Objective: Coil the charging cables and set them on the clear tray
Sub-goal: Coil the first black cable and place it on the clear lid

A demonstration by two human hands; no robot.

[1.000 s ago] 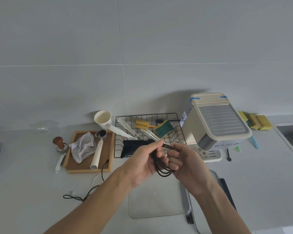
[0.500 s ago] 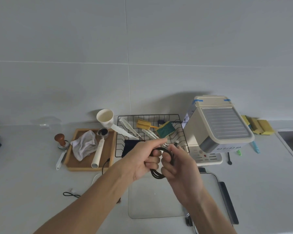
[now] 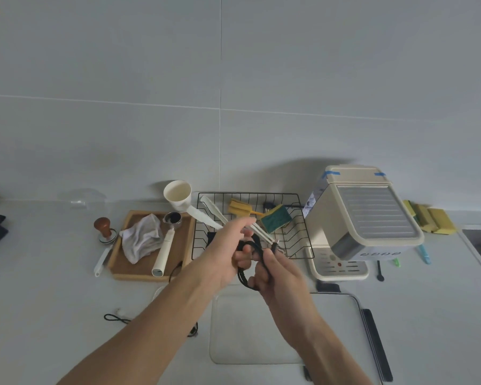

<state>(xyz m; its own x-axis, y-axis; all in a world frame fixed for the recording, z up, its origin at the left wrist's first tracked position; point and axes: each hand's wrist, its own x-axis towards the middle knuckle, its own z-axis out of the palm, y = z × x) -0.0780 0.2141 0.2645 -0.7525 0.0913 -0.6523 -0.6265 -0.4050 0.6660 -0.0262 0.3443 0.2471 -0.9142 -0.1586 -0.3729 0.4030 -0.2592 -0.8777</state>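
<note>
Above the far edge of the clear tray (image 3: 261, 329), a black charging cable (image 3: 250, 262) is held coiled between both hands, its loops hanging roughly upright. The left hand (image 3: 228, 257) is curled round the bundle's upper part, while the right hand (image 3: 278, 273) pinches the free plug end just beside it. The tray lies directly beneath. Compared with a second ago, the coil is gathered tighter and less slack hangs below.

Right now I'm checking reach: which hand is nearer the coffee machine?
Right. The right hand is just left of the coffee machine; the left hand is farther left, over the wire rack.
</note>
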